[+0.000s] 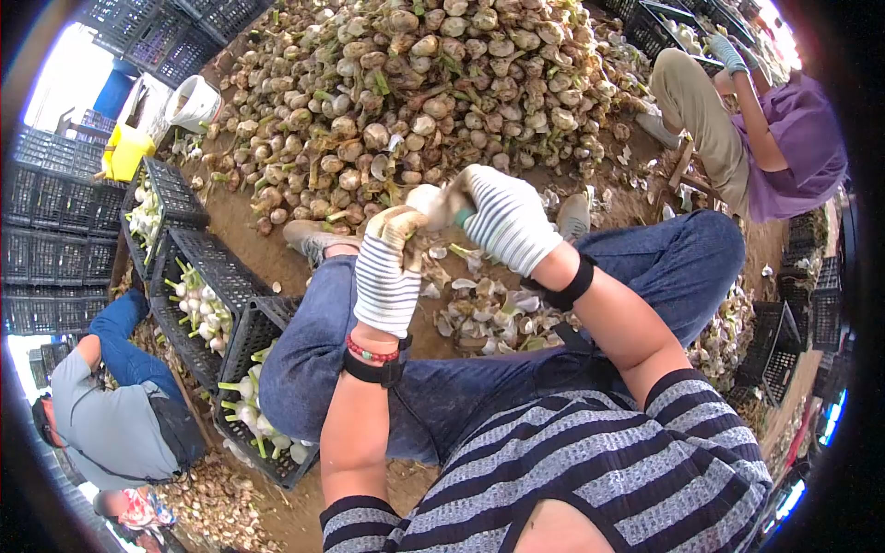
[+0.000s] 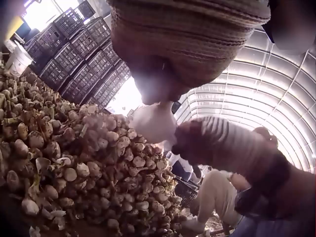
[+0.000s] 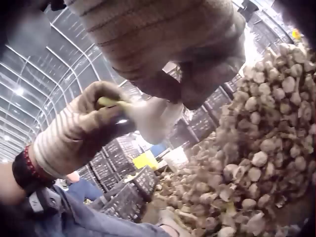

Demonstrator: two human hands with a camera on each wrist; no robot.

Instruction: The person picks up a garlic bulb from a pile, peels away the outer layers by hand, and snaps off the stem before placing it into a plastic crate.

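Observation:
A white garlic bulb [image 1: 425, 203] is held up between my two gloved hands, in front of the big heap of garlic [image 1: 433, 92]. My left hand [image 1: 387, 267], in a striped glove with dirty fingertips, pinches the bulb by its short green stem [image 3: 114, 102], as the right wrist view shows. On the bulb's other side, my right hand [image 1: 507, 219] has its fingers curled, with the darkened fingertips at the bulb's skin. A small teal patch [image 1: 463, 217] shows by the right thumb; its kind I cannot tell.
Black crates [image 1: 198, 290] of trimmed garlic stand at my left. Peeled skins [image 1: 479, 318] litter the ground between my legs. One person in purple [image 1: 793, 147] sits at the right, another in grey [image 1: 115, 419] at the left. A white bucket [image 1: 195, 103] stands behind the crates.

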